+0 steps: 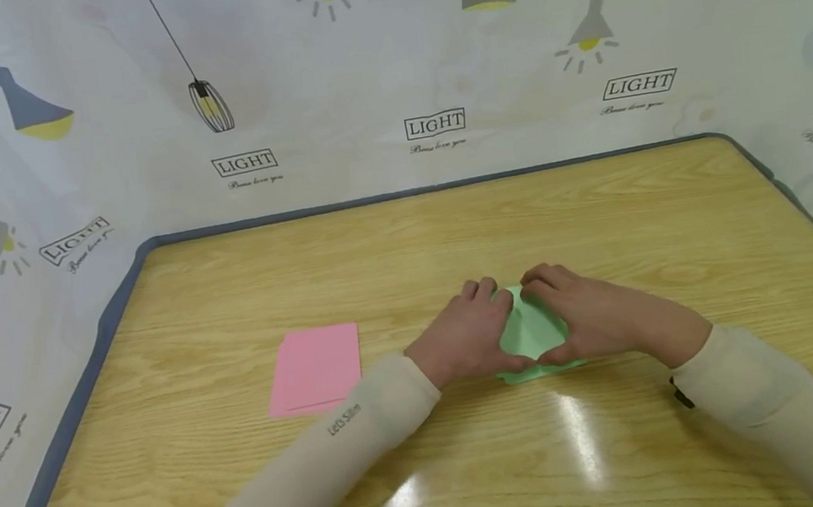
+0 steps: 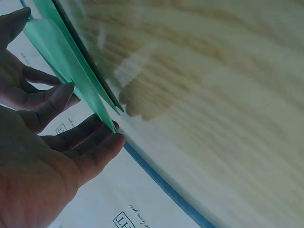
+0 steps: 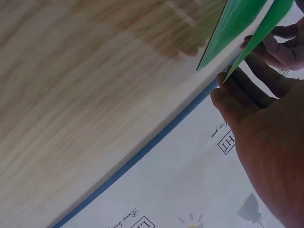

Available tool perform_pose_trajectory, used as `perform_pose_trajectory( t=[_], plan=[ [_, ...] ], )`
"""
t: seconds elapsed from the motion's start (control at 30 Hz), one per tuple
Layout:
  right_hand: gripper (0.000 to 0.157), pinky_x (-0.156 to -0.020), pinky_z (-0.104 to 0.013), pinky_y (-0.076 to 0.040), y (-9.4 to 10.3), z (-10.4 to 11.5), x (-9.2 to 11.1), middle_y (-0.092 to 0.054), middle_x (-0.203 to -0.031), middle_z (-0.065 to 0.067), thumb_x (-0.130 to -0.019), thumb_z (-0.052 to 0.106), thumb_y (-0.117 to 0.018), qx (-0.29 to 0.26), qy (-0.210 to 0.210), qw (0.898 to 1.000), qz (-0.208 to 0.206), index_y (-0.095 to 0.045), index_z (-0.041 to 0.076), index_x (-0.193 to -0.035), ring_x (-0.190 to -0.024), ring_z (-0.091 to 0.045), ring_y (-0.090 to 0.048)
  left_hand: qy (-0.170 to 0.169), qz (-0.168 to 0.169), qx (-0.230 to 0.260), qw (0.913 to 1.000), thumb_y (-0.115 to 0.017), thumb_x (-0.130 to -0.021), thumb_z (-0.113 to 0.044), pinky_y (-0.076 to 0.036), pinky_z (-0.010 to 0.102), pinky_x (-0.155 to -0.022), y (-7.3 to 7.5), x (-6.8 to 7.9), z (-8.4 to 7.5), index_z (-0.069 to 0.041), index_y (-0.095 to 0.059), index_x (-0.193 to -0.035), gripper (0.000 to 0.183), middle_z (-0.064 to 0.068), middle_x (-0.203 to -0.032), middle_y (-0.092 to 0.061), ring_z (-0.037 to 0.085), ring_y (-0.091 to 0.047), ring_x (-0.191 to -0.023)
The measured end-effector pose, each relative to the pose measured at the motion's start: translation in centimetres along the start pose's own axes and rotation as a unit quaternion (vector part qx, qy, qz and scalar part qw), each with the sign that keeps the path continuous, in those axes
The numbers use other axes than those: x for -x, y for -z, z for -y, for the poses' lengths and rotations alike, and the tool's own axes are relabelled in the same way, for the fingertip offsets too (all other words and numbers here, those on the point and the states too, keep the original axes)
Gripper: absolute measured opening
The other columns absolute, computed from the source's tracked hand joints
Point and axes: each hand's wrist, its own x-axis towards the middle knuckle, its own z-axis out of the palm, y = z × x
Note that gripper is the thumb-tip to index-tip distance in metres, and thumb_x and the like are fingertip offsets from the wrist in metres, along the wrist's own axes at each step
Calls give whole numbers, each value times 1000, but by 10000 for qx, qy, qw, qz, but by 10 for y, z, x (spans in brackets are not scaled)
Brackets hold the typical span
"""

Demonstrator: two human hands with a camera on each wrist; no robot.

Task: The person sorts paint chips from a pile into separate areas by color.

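Your left hand (image 1: pixel 464 335) and right hand (image 1: pixel 589 318) meet fingertip to fingertip, fingers curled, each pinching a raised flap of the green paper (image 1: pixel 532 331) on the table (image 1: pixel 597 207).

pink paper (image 1: pixel 314 369) lies left (flat); table (image 1: pixel 597 207) beyond open

Both hands (image 1: pixel 535 327) on green paper (image 1: pixel 532 335), pink paper (image 1: pixel 314 370) left
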Motion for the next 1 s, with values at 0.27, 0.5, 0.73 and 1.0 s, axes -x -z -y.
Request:
perform_pose_trajectory(
  t=[0.27,0.5,0.73,1.0],
  plan=[
    [74,-87,-46,-49,-5,-1,0,-44,-134,-18,-76,36,-83,-38,-9,10000,73,-50,-4,-130,-114,-31,-48,133,53,-54,9999,-66,-81,-67,-49,30,-84,-7,-2,-5,-7,-53,-129,78,10,-119,-47,24,-46,-106],
    [73,-86,-44,-50,-10,-4,-1,-45,-132,-17,-74,32,-83,75,107,9999,-15,-50,-4,-129,-112,-30,-48,85,18,-313,9995,-63,-82,-67,-49,31,-88,-7,-1,-7,-5,-51,-134,82,12,-124,-47,26,-46,-113],
    [73,-88,-46,-49,-10,-6,-2,-44,-133,-16,-75,32,-83,48,31,9999,89,-50,-4,-130,-116,-31,-47,-3,39,-500,9987,-59,-85,-68,-49,30,-88,-10,-1,-7,-5,-50,-134,80,10,-124,-45,26,-45,-116],
    [69,-92,-48,-46,-10,-6,0,-43,-134,-15,-76,34,-83,-117,-120,9997,173,-52,-1,-127,-120,-33,-46,13,244,-450,9987,-47,-94,-64,-47,33,-92,-8,0,-3,-6,-49,-137,72,10,-132,-42,26,-41,-123]
  ],
)
